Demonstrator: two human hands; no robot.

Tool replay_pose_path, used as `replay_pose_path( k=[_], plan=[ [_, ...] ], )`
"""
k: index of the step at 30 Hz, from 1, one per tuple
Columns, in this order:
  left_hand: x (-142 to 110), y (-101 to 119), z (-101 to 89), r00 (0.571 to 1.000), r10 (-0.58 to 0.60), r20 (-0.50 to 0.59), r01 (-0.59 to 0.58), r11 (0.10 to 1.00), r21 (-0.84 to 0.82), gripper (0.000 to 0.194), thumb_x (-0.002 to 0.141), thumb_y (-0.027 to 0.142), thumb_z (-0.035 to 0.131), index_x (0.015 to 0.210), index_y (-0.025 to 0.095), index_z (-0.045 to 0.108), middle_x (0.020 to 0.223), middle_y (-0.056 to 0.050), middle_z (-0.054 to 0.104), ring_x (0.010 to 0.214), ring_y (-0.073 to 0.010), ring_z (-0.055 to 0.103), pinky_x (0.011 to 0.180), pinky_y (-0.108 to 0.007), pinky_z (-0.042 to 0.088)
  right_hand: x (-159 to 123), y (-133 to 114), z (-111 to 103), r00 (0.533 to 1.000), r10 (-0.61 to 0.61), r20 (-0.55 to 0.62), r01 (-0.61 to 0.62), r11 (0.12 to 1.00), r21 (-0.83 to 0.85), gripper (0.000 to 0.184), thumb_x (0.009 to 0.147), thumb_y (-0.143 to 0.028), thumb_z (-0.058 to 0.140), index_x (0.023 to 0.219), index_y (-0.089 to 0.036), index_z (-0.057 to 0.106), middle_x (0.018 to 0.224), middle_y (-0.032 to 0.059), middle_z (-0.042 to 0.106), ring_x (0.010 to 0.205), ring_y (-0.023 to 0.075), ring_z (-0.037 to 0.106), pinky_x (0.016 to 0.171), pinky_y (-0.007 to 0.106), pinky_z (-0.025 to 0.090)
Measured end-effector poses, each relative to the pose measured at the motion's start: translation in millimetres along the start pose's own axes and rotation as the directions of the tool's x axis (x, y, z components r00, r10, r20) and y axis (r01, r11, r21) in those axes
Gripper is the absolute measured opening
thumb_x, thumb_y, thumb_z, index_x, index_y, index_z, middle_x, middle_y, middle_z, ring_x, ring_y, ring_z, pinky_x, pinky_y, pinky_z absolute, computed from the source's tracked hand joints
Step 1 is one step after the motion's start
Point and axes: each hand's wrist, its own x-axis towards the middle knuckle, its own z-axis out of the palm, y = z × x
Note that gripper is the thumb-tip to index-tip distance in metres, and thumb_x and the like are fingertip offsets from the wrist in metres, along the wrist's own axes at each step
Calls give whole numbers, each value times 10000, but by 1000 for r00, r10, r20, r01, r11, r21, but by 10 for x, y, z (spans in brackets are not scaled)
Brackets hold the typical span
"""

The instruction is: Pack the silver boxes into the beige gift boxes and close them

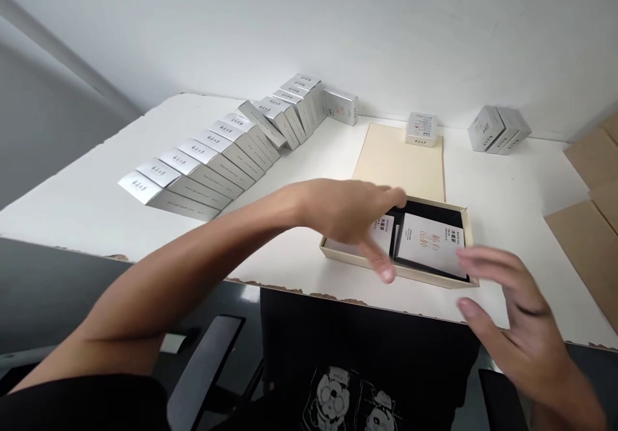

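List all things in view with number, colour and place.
Open box: one, cream, near front edge
Lid: one, cream, behind box
Boxes inside: two, pale, side by side
Row boxes: over ten, silver, left
Standing box: one, silver, row's end
Small box: one, silver, lid's far end
Paired boxes: two, silver, back right
Cardboard: uncounted, brown, right
Table: one, white, centre
Wall: one, white, behind
Armrests: two, dark, below table
Clothing: uncounted, black, bottom
Left hand: one, ungloved, over box
Right hand: one, ungloved, near box
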Motion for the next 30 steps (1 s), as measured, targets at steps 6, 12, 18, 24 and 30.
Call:
replay_pose_path(
  k=[6, 12, 18, 24, 30],
  plan=[
    [3, -12, 169, 990, -72, 121, 27, 941, 338, 1086, 766, 400, 923, 1690, 318, 359, 1442, -153, 669, 1210, -377, 661, 1025, -429, 468, 813, 189, 39, 823, -34, 567, 252, 916, -311, 517, 874, -522, 849, 1333, -338, 700, 1357, 104, 618, 1177, 372, 640, 852, 488, 599],
    [147, 163, 44, 973, -103, 208, 5, 905, 425, 811, 727, 272, 945, 1484, 324, 658, 1050, -87, 775, 962, -332, 669, 899, -418, 496, 1162, 148, 1, 620, 37, 784, 311, 905, -289, 401, 748, -356, 903, 1119, -249, 798, 985, 65, 609, 697, 202, 556, 550, 335, 424],
    [287, 232, -39, 960, -136, 245, 27, 916, 400, 748, 594, 200, 974, 1301, 329, 768, 775, -21, 705, 897, -334, 639, 882, -446, 515, 1293, 96, 40, 549, 80, 832, 256, 932, -258, 405, 672, -223, 874, 1071, -250, 808, 884, 24, 531, 560, 120, 398, 437, 289, 280],
    [274, 147, 19, 947, -101, 305, -43, 902, 430, 808, 728, 345, 921, 1480, 293, 631, 1109, -101, 737, 885, -300, 665, 789, -388, 542, 1285, 108, 71, 601, 25, 799, 236, 950, -207, 340, 669, -260, 883, 997, -255, 796, 858, 4, 520, 567, 127, 398, 457, 302, 284],
    [220, 124, 43, 954, -97, 282, 10, 955, 296, 735, 772, 338, 851, 1464, 285, 610, 1308, -126, 644, 969, -284, 686, 731, -337, 536, 1341, -15, 92, 524, 197, 829, 221, 908, -356, 260, 629, -181, 877, 858, -228, 763, 885, 18, 521, 574, 121, 410, 416, 275, 288]
  ],
)
